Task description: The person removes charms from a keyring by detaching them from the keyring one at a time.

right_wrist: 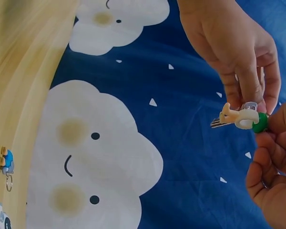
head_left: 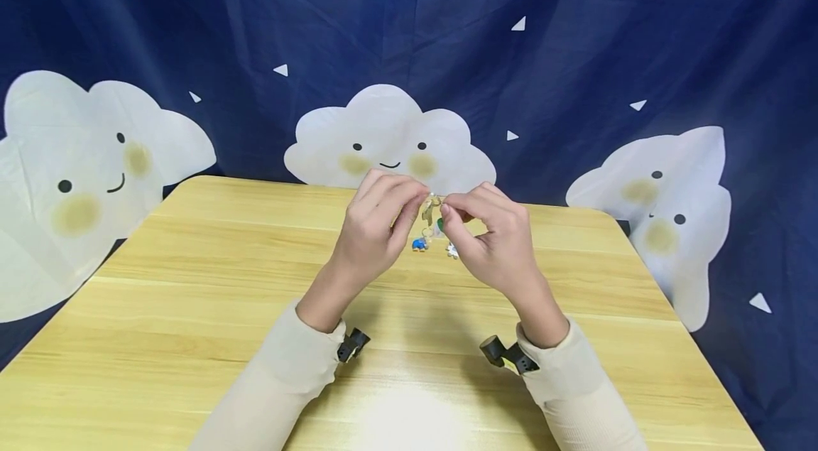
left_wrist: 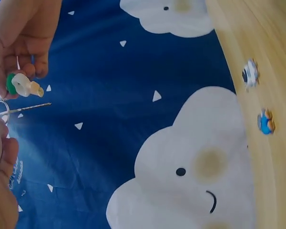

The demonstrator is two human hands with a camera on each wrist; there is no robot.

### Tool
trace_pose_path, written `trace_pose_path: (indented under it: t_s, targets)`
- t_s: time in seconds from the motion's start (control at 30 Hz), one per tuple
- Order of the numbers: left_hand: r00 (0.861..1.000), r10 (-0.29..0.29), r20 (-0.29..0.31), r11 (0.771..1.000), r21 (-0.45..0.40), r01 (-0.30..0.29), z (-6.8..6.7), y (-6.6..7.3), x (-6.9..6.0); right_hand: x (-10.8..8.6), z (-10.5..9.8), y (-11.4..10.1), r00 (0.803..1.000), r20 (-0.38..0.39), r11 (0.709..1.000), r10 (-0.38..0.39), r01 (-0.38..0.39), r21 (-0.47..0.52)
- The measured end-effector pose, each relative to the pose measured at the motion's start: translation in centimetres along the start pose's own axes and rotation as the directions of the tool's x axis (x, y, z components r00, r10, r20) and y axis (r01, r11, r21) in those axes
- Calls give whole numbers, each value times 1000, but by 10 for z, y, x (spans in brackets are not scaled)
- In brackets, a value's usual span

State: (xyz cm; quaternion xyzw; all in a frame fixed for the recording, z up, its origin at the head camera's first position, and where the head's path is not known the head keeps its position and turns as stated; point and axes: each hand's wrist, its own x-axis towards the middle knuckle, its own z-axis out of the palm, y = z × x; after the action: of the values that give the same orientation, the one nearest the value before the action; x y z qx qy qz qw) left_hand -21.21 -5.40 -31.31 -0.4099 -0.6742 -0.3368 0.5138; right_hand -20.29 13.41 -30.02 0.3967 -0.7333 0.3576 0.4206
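Raised over the far part of the table, my left hand [head_left: 377,227] pinches a metal key ring [left_wrist: 8,112] from which at least one key [head_left: 427,214] hangs. Close beside it, my right hand [head_left: 498,241] pinches the green end of a small figure charm [right_wrist: 247,119] with a white body and peach-coloured feet. The charm [left_wrist: 22,85] hangs right next to the keys in both wrist views; whether it is linked to the ring is hidden by the fingers. Fingertips of both hands nearly meet.
On the wooden table [head_left: 255,280] below the hands lie a blue figure charm [head_left: 419,244] with a small ring and a white figure charm [head_left: 452,251]. A dark blue curtain [head_left: 358,18] with white clouds hangs behind the table's far edge.
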Motion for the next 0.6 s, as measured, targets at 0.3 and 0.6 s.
trace_pose_path:
  t_s: [0.3, 0.6]
  targets:
    - [987, 148, 58, 967, 199, -157, -1, 4, 2, 0, -1, 0, 1000, -10, 1000, 19, -19, -12]
    - [945, -328, 0, 903, -295, 313, 9, 10, -3, 2, 0, -4, 992, -121, 999, 23, -20, 25]
